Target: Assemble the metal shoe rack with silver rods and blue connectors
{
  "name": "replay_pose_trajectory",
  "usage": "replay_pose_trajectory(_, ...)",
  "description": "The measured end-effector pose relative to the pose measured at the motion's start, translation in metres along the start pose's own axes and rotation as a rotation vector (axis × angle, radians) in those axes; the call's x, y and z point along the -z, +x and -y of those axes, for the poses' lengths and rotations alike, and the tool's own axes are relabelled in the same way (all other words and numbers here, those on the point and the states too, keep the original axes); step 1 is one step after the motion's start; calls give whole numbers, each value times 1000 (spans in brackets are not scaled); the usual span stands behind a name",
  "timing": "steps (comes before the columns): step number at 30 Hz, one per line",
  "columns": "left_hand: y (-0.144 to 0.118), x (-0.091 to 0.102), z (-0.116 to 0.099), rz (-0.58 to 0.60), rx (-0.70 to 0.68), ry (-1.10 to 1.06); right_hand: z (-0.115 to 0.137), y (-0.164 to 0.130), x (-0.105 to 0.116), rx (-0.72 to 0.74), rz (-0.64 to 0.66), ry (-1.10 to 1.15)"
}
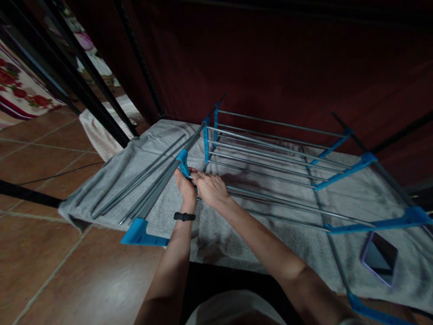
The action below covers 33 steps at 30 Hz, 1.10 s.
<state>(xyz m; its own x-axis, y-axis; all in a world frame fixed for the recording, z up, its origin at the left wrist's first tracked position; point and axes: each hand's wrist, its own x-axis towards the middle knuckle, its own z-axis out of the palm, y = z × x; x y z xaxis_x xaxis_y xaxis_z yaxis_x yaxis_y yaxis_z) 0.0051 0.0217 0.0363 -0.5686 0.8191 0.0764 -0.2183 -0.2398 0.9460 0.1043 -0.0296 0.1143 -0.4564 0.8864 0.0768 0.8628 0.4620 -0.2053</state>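
A rack of grey metal rods [267, 158] and blue plastic brackets [206, 143] lies in front of me on a grey cloth. My left hand [186, 185], with a black band on the wrist, is closed around a blue bracket [183, 163] on the left upright. Beside it, my right hand [210, 186] is closed on the end of a metal rod [287, 204] where it meets this bracket. The rod's other end reaches a blue bracket [382, 223] on the right. The fingertips of both hands are partly hidden.
Several loose rods [142, 176] lie on the grey cloth [111, 174] at the left. A phone [379, 257] in a purple case rests at the right. Black metal posts [91, 76] and a dark red curtain [270, 63] stand behind. Tiled floor [67, 257] shows at left.
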Motion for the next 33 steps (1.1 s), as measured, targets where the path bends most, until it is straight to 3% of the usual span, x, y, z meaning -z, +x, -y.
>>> replay_pose_trajectory(25, -3, -7, 3, -48, -19, -3, 1, 4, -9, 20, -36, -55)
replay_pose_trajectory(29, -6, -4, -1, -48, -42, 40, -1, -7, -11, 30, -136, -68)
replay_pose_trajectory(33, -10, -4, -3, -51, -60, 91, -21, -39, -11, -49, -257, -90)
